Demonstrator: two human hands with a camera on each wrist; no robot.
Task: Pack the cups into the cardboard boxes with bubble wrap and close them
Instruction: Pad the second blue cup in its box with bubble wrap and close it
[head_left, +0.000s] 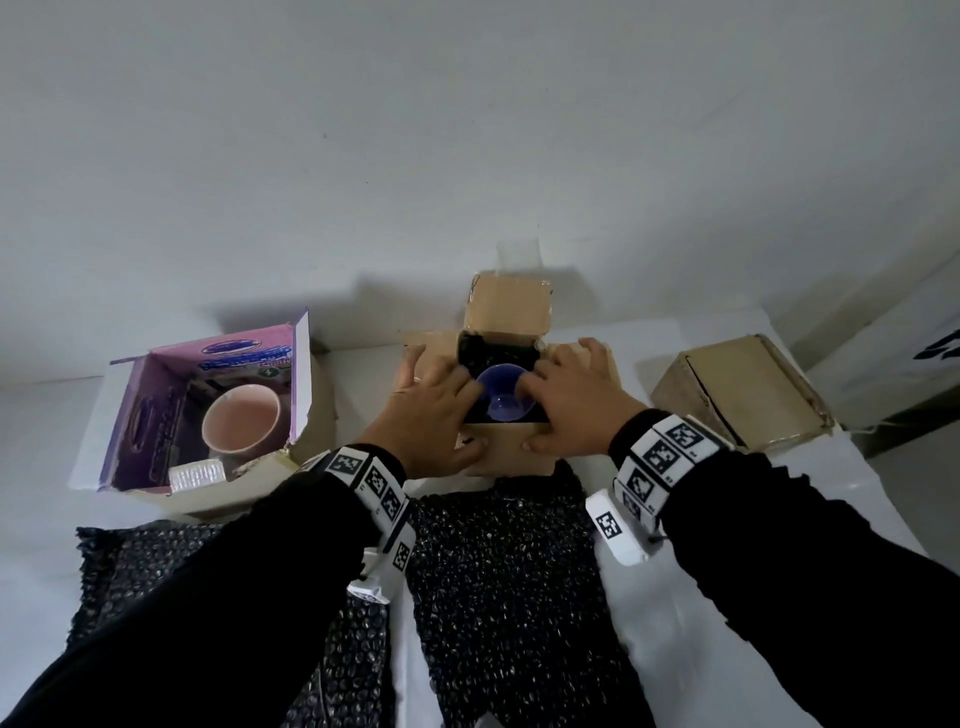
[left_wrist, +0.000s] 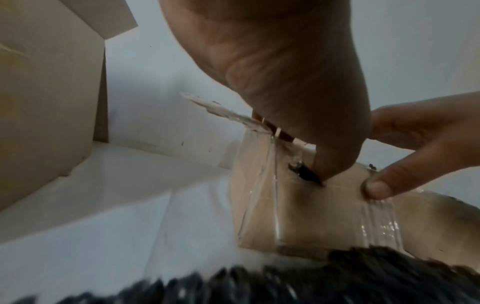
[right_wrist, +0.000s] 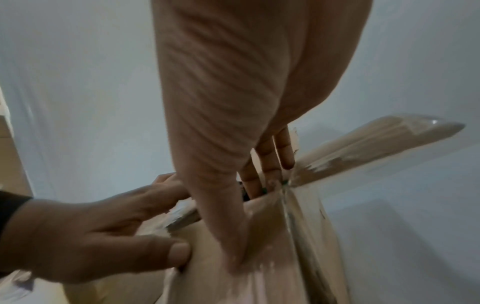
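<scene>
A blue cup (head_left: 503, 397) sits in the open middle cardboard box (head_left: 506, 454), with black bubble wrap around it inside. My left hand (head_left: 465, 415) reaches its fingers over the box's left rim while the thumb presses the front wall. On the other side my right hand (head_left: 537, 415) mirrors it, fingers (right_wrist: 270, 164) inside and thumb outside. The rear flap (head_left: 506, 306) stands up. A pink cup (head_left: 241, 423) stands unwrapped in the open purple-lined box (head_left: 301, 374) at the left.
A closed cardboard box (head_left: 737, 395) lies at the right. Black bubble wrap sheets (head_left: 509, 571) cover the white table in front of the boxes. A small clear roll (head_left: 197, 475) lies in the left box. A wall is close behind.
</scene>
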